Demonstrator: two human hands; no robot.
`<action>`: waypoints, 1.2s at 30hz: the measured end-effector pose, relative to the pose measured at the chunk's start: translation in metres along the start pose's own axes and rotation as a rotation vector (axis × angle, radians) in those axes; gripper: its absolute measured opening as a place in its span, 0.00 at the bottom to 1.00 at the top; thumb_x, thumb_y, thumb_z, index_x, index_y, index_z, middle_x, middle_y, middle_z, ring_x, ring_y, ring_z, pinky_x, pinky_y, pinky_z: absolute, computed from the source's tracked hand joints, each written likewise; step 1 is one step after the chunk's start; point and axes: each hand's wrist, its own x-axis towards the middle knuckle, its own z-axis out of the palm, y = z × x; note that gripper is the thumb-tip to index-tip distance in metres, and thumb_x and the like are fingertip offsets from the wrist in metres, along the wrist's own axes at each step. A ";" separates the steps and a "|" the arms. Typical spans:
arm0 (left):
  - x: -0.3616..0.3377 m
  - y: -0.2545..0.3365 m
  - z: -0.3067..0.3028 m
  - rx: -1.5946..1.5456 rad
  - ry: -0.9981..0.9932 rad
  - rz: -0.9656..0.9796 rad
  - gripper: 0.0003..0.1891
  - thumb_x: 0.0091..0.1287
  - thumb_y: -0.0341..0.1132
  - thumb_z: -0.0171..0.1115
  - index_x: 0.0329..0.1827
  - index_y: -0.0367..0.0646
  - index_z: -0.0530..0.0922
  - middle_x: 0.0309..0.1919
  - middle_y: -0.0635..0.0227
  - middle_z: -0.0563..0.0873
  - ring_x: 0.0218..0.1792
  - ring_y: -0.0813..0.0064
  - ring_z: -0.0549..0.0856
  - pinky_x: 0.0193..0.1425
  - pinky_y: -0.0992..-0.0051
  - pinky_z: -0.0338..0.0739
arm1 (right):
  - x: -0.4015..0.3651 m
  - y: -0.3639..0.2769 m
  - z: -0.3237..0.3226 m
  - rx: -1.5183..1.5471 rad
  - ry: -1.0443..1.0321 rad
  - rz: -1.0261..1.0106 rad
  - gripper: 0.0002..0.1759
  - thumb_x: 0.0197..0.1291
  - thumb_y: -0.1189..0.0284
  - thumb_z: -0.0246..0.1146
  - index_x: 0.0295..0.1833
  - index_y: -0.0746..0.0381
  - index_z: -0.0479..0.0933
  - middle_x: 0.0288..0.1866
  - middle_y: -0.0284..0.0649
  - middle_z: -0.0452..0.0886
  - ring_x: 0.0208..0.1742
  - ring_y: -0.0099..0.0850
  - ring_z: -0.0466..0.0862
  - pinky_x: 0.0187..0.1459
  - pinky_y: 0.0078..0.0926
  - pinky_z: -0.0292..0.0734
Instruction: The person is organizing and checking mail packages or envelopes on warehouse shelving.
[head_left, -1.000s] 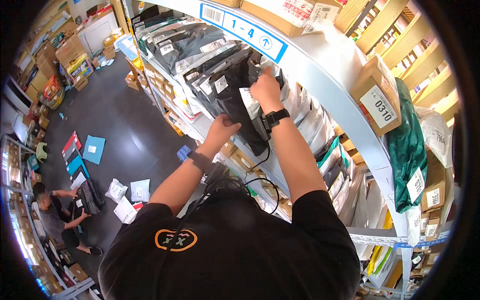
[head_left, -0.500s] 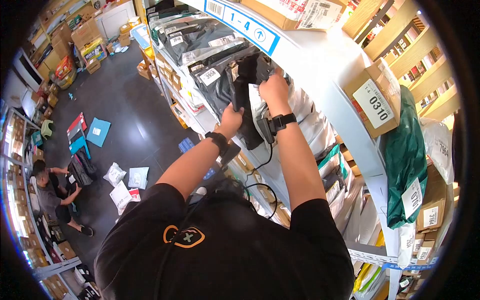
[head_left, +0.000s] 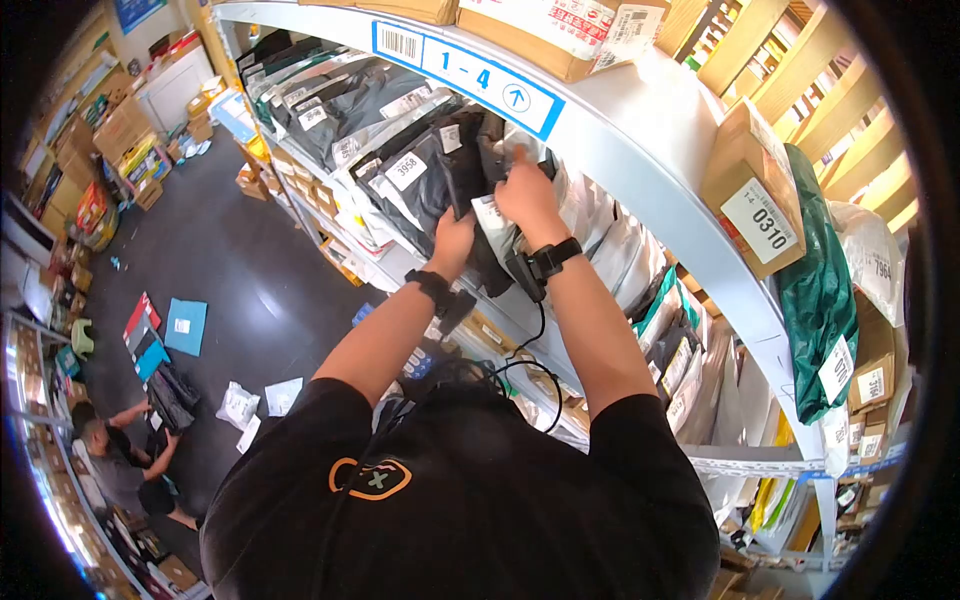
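Black plastic mailing bags stand packed upright on the shelf in front of me. My left hand [head_left: 455,242] is closed round the near edge of a black mailing bag [head_left: 462,165], its fingertips partly hidden. To its right, my right hand [head_left: 528,198] is closed at the top of a dark mailing bag [head_left: 493,145]; its fingertips are partly hidden too. A white label [head_left: 492,215] shows between my hands. Just left of them leans a black bag labelled 3958 [head_left: 405,172].
The shelf edge bears a blue-framed 1-4 sign [head_left: 468,75]. At the right are a carton labelled 0310 [head_left: 758,225] and a green bag [head_left: 815,290]. A co-worker [head_left: 115,450] crouches at the lower left by parcels on the floor, including a blue packet [head_left: 187,326].
My view has shifted, and both hands sit slightly lower and further left in it. The right hand has moved along the bag tops. The co-worker leans over a dark bag nearer the floor.
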 end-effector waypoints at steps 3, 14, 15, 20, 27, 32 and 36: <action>-0.001 0.052 -0.015 0.154 -0.159 -0.166 0.13 0.71 0.36 0.59 0.54 0.40 0.77 0.42 0.63 0.86 0.43 0.69 0.85 0.43 0.69 0.78 | 0.000 -0.017 0.002 0.008 -0.101 0.060 0.39 0.55 0.70 0.61 0.71 0.75 0.59 0.46 0.63 0.82 0.49 0.56 0.83 0.50 0.47 0.80; 0.016 0.087 -0.033 -0.001 -0.277 -0.173 0.14 0.76 0.48 0.54 0.46 0.45 0.75 0.27 0.72 0.78 0.25 0.78 0.76 0.26 0.73 0.69 | -0.017 -0.050 0.011 -0.171 -0.085 0.018 0.40 0.58 0.65 0.62 0.75 0.62 0.56 0.44 0.56 0.77 0.39 0.53 0.85 0.38 0.46 0.83; 0.014 0.084 -0.040 0.036 -0.324 -0.175 0.15 0.75 0.49 0.55 0.46 0.45 0.75 0.28 0.72 0.79 0.27 0.78 0.76 0.29 0.71 0.71 | -0.017 -0.051 0.013 -0.177 -0.089 0.036 0.40 0.58 0.66 0.62 0.74 0.63 0.57 0.44 0.56 0.78 0.39 0.53 0.85 0.38 0.46 0.83; 0.016 0.103 -0.053 -0.006 -0.384 -0.227 0.16 0.74 0.49 0.57 0.49 0.45 0.75 0.39 0.70 0.81 0.35 0.75 0.78 0.42 0.68 0.74 | -0.018 -0.045 0.023 -0.171 -0.034 0.058 0.37 0.58 0.69 0.62 0.72 0.65 0.59 0.44 0.55 0.78 0.38 0.53 0.85 0.38 0.46 0.83; 0.123 0.209 -0.039 0.322 -0.610 -0.242 0.20 0.69 0.46 0.59 0.55 0.41 0.77 0.49 0.63 0.84 0.45 0.70 0.82 0.47 0.68 0.75 | -0.021 -0.044 0.018 -0.111 -0.006 0.097 0.35 0.58 0.71 0.62 0.71 0.65 0.61 0.44 0.55 0.78 0.39 0.54 0.84 0.40 0.47 0.82; 0.177 0.204 0.002 1.256 -0.725 0.377 0.08 0.62 0.35 0.61 0.34 0.38 0.80 0.27 0.65 0.82 0.26 0.72 0.78 0.29 0.68 0.71 | -0.022 -0.045 0.020 -0.098 0.020 0.106 0.36 0.57 0.70 0.62 0.72 0.63 0.61 0.45 0.57 0.78 0.41 0.55 0.84 0.41 0.48 0.82; 0.185 0.195 0.031 1.530 -0.595 0.795 0.07 0.61 0.33 0.62 0.31 0.38 0.80 0.23 0.67 0.81 0.22 0.72 0.77 0.26 0.69 0.69 | -0.020 -0.068 0.002 -0.149 -0.051 0.203 0.42 0.53 0.63 0.68 0.72 0.63 0.61 0.49 0.56 0.77 0.42 0.52 0.85 0.41 0.44 0.84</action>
